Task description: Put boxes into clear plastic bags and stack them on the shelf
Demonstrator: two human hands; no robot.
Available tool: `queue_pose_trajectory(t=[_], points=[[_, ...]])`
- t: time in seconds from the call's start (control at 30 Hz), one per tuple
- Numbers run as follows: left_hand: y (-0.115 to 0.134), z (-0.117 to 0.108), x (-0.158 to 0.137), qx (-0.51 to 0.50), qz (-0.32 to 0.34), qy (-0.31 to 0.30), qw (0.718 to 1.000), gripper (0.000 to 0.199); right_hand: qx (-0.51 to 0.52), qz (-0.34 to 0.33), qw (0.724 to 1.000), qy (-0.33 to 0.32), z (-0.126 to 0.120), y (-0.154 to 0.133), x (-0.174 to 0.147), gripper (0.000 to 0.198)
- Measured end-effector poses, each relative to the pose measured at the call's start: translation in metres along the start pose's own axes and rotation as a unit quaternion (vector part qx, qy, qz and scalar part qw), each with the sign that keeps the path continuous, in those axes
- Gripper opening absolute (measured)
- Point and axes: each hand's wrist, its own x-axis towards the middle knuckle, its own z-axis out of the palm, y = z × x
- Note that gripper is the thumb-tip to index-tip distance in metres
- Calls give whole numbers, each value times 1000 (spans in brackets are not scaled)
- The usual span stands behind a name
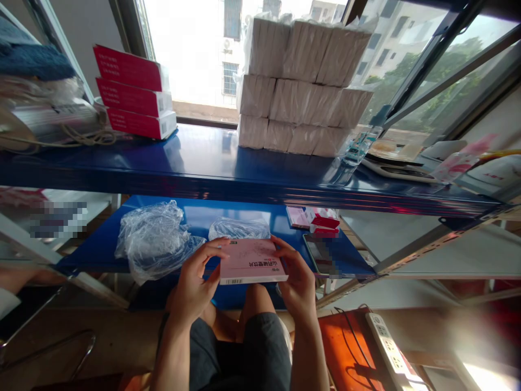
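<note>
Just below the centre of the frame, I watched remotely as the left hand (201,274) and right hand (298,274) held a flat pink box (251,260) between them, one at each end. Beyond it, on the blue lower shelf (195,209), lay clear plastic wrap (239,228), with crumpled plastic (152,236) farther left and a phone (318,254) towards the right.

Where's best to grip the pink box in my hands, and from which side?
Probably its short ends, left hand from the left, right hand from the right: the box is thin and longer sideways, with both ends facing out toward your hands.
</note>
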Motion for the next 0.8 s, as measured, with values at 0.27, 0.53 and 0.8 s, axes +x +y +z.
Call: queue_pose_trajectory(t=[0.27,0.53,0.8], points=[[-4,-2,8,-18,-81,29,996,35,27,83,995,54,13,5,9,41],[-28,5,25,-40,-194,103,975,73,68,177,977,96,29,22,27,51],[-97,9,26,94,-233,134,959,51,-42,293,954,50,35,90,21,67]])
